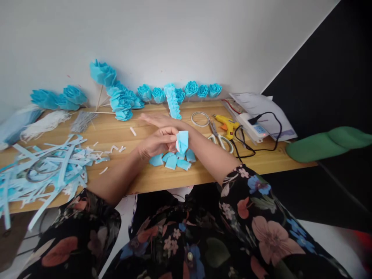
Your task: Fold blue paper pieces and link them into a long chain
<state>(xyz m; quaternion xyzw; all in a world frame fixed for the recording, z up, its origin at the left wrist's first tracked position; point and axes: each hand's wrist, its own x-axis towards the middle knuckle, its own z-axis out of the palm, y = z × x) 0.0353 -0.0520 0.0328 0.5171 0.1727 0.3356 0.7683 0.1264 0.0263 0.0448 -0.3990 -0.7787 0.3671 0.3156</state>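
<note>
My left hand [162,140] pinches a small folded piece of light blue fabric [183,142] between thumb and fingers, just above the worktop. My right arm crosses behind it, and my right hand [154,119] reaches to the left with its fingers stretched out flat, holding nothing that I can see. Several cut blue fabric pieces [171,161] lie in a small pile on the wooden table [122,166], below the held piece. Beyond my hands stands a stack of overlapping blue petals [172,101], its lower part close to my right wrist.
Finished blue fabric flowers [192,88] line the wall. On the left lies a heap of cut strips [58,162]; white cords [43,124] are behind it. To the right are scissors [216,135], a tape roll [200,119], a yellow glue gun [228,124] and a power strip [253,128] with cables.
</note>
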